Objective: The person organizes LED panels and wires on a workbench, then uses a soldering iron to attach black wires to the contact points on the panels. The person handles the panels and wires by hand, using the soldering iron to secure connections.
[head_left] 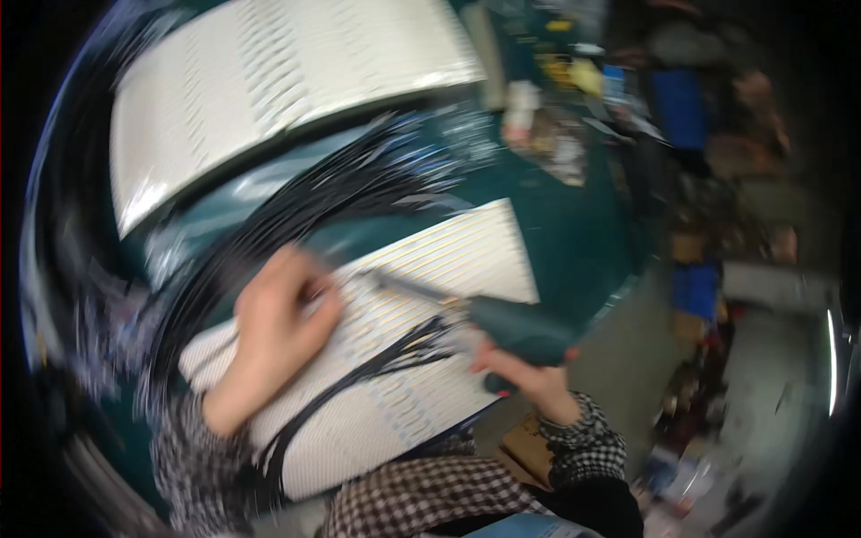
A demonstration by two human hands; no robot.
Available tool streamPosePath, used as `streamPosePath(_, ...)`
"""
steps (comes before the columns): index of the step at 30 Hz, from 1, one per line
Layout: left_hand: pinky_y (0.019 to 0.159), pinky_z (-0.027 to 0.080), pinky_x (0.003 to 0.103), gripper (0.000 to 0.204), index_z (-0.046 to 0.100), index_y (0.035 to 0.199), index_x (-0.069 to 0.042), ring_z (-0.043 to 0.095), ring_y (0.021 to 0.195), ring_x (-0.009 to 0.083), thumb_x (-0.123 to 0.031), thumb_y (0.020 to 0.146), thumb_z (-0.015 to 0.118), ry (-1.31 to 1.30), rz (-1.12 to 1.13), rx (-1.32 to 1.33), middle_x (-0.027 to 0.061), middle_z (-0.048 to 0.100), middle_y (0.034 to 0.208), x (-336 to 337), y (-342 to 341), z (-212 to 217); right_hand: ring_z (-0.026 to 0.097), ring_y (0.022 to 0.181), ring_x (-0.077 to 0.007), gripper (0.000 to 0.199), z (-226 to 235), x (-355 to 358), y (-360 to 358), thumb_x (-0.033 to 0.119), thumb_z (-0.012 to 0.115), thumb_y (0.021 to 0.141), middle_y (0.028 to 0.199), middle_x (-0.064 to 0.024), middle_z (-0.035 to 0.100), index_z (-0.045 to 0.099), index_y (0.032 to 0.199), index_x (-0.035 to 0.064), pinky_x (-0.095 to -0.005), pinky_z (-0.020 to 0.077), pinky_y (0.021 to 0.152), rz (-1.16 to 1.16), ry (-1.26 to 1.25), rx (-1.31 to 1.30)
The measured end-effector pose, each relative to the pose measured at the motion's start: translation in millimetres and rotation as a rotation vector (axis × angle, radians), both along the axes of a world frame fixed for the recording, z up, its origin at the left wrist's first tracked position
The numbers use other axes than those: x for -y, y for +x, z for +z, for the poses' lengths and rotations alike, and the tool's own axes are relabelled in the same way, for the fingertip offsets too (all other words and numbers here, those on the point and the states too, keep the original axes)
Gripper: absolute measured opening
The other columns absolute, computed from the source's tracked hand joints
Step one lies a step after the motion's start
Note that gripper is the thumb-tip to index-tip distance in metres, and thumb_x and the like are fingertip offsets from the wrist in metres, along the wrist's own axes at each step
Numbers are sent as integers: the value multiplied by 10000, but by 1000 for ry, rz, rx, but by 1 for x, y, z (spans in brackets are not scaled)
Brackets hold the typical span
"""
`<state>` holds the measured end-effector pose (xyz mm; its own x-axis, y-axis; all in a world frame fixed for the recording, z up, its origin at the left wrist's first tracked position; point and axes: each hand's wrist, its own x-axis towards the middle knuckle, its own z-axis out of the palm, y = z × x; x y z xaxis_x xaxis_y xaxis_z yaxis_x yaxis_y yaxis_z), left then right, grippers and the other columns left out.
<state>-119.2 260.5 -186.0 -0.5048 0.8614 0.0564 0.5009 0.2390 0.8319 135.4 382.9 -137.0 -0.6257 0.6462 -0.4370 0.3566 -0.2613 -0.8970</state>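
In my right hand (536,381) is a dark green electric screwdriver (520,330), its long thin bit pointing left over a white ribbed panel (489,247). The bit's tip is near the fingers of my left hand (280,309). That hand is closed at the panel's upper left part, thumb and fingers curled together; blur hides whatever they may hold. Across the panel, below the screwdriver, runs a bundle of black cables (345,381) with pale ends close to my right hand.
A second white ribbed panel (359,54) lies at the far side of the green table (574,233). Between the panels stretches a thick bunch of black cables (296,202). Small parts and bags (560,148) sit at the far right; blue bins (677,108) stand beyond the table.
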Motion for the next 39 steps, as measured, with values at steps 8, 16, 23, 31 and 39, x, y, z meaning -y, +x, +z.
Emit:
streamPosePath(8, 531, 410, 275, 91, 554, 719, -19, 520, 595, 165, -10, 693, 640, 14, 55, 30, 69, 517, 701, -7, 13, 4, 639, 704, -84, 267, 15, -9, -2, 49, 729, 793, 830, -48, 670, 616, 1025, -16, -237, 534, 663, 1, -55, -170)
streamPosePath(16, 545, 434, 286, 89, 581, 751, -28, 541, 613, 169, -50, 710, 657, -15, 20, 5, 67, 539, 720, 5, -2, -2, 657, 713, -145, 134, 7, 7, -8, 19, 678, 817, 773, -94, 671, 636, 919, -56, -263, 538, 673, -42, -64, -92)
streamPosePath(23, 567, 480, 321, 87, 589, 747, -46, 604, 636, 211, -82, 710, 659, 4, 18, 34, 70, 573, 736, 8, -1, -6, 638, 616, -221, 431, 0, 7, -5, 168, 608, 852, 720, -149, 634, 523, 1146, -136, -304, 547, 589, 36, 104, -87)
streamPosePath(31, 562, 472, 332, 88, 579, 743, -53, 597, 640, 214, -82, 708, 655, 12, 17, 26, 66, 562, 728, 7, 1, -6, 635, 631, -218, 458, 2, 5, -7, 198, 618, 840, 719, -137, 631, 529, 1147, -129, -301, 518, 590, 73, 127, -53)
streamPosePath(39, 573, 474, 341, 103, 573, 747, -53, 600, 652, 226, -89, 704, 660, 11, 16, 9, 70, 564, 735, 8, 1, -7, 637, 639, -211, 473, 2, 6, -8, 232, 614, 844, 727, -131, 638, 538, 1151, -119, -302, 510, 608, 101, 172, -12)
